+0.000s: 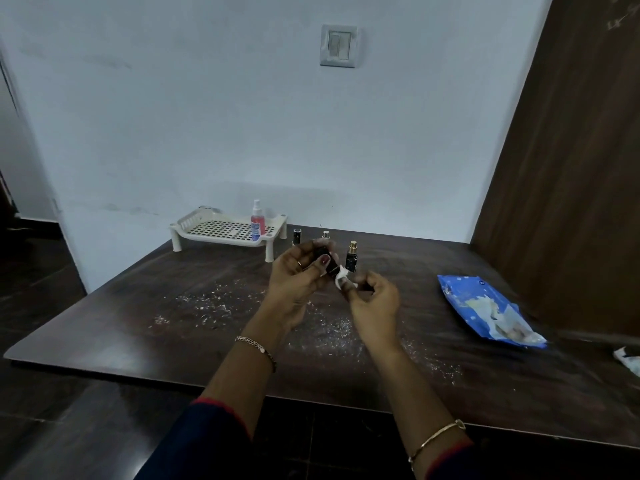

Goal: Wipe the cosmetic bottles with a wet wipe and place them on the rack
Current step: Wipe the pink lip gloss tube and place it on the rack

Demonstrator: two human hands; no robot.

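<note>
My left hand (298, 275) grips a small dark bottle (327, 261) clear of the table, so my right hand (374, 299) can pinch the wet wipe (341, 281) against what looks like its lower end. The rack (188, 221) sits far left, ready for it, with a pink bottle (257, 220) standing on it.

Five bottles in all: one pink spray bottle (257, 220) on the rack (188, 220); three small ones standing on the bench (138, 323), a black-capped bottle (296, 236), a silver-capped bottle (326, 234) and a gold-capped bottle (352, 260); one dark bottle (327, 259) held in the left hand (298, 277). One rack; one wet wipe (341, 278) pinched by the right hand (375, 301); one blue wipe packet (485, 306); one crumpled white scrap (628, 358); one switch plate (338, 46); two hands.
</note>
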